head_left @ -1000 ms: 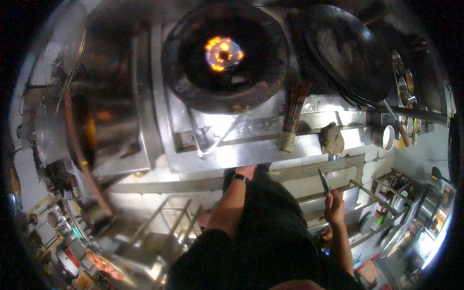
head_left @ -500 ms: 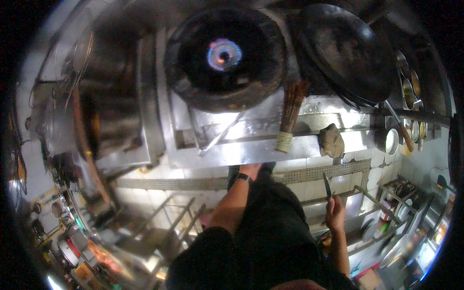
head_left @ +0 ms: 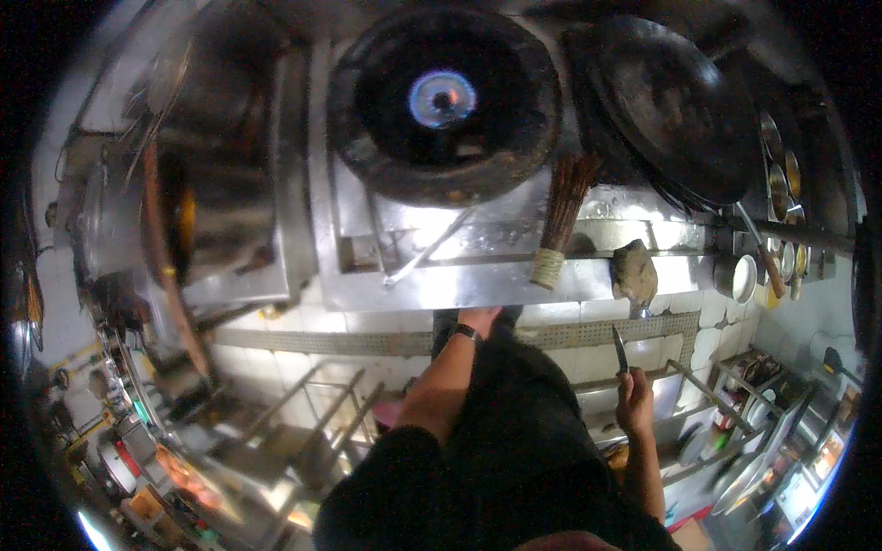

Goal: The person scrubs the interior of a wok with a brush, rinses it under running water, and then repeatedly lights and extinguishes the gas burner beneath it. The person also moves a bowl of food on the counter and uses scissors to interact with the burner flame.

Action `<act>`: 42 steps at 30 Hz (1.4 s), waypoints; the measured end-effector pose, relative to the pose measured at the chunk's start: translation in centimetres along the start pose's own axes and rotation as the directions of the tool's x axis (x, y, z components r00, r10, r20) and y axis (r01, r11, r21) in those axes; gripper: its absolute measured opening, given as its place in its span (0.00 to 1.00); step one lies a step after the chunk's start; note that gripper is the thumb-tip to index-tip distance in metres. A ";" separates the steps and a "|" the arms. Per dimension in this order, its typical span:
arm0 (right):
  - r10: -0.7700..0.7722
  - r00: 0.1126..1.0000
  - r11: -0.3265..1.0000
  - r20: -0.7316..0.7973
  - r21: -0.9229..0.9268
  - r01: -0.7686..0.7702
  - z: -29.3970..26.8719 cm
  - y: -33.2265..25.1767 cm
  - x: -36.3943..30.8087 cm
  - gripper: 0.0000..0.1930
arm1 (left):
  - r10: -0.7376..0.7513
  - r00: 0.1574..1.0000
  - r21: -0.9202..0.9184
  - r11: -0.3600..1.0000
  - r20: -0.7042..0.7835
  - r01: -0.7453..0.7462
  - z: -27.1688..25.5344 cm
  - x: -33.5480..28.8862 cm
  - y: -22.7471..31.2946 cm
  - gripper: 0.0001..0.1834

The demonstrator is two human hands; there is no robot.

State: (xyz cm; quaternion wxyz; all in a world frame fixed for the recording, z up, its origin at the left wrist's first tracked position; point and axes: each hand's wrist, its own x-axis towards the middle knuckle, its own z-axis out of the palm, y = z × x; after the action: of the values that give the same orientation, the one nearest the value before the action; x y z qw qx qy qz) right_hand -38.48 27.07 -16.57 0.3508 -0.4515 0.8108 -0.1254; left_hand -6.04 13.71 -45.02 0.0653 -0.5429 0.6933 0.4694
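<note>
In my right hand (head_left: 635, 401) is a small knife (head_left: 620, 349), its blade pointing away from me. The fingers are closed round its handle, low and to the right of my legs. My left hand (head_left: 480, 319), with a dark band at the wrist, reaches to the front edge of the steel stove counter (head_left: 413, 296). Its fingers are hidden, so I cannot see what they touch. Beyond it a gas flame burns in the round black burner (head_left: 459, 188). A bamboo brush (head_left: 565, 211) and a crumpled brown cloth (head_left: 634, 273) lie along the counter's front.
A large dark wok (head_left: 666, 110) sits back right, with ladles (head_left: 778, 188) hanging beyond it. A white-rimmed pot (head_left: 738, 278) is at the counter's right end. On the left stands a big steel vessel (head_left: 230, 184). Metal racks (head_left: 317, 418) flank me.
The view has shifted slightly, so the burner and brush sit a little farther right. Both hands keep nearly the same places, and the knife stays in my right hand.
</note>
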 end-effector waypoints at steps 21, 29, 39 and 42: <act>0.094 0.993 0.995 0.074 -0.026 -0.092 -0.1 -2.4 0.4 0.13 | 0.049 0.990 -0.026 0.998 -0.136 -0.053 -0.3 -0.3 0.7 0.21; -0.048 0.996 0.998 0.074 0.050 0.045 -0.6 -8.5 3.6 0.14 | 0.125 0.989 -0.062 0.990 -0.073 -0.130 1.6 1.3 -1.9 0.21; -0.332 0.943 0.939 -0.001 -0.097 0.330 -0.5 -21.4 10.8 0.20 | -0.137 0.985 0.020 0.991 0.110 0.135 -6.5 -6.0 -9.3 0.18; -0.457 0.886 0.854 0.076 -0.242 0.461 0.2 -30.9 15.8 0.21 | 0.085 0.994 0.292 0.954 -0.065 -0.063 -3.6 -8.8 -19.6 0.16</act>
State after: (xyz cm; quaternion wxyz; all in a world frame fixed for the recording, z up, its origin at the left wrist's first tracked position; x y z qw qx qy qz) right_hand -23.90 -3.18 -7.87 0.2565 -0.6736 0.6863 -0.0972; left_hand 14.96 17.76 -49.07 0.1000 -0.5187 0.7763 0.3438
